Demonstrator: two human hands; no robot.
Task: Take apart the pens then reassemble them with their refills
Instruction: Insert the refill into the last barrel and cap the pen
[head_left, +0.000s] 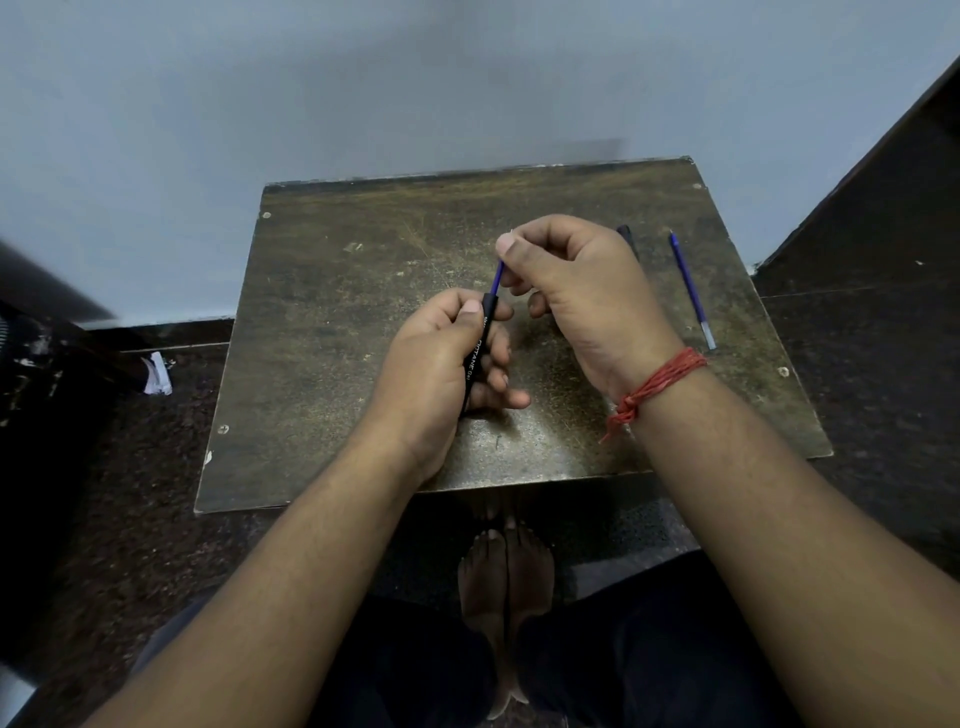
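Above mid-bench (322, 322), left hand (441, 364) fingers clamped round black pen barrel (477, 353); right hand (566, 280) fingertips pinching blue refill (497, 278) at barrel mouth. Best kept coaxial, barrel steady. Spare refill (691, 291) lying right of frame.

A single wide-angle view from the person's head looks forward and steeply down onto a small table (363, 322), close above it. The table's far edge meets a pale wall (363, 78); past its near edge the view takes in the person's feet (506, 571) on the floor.
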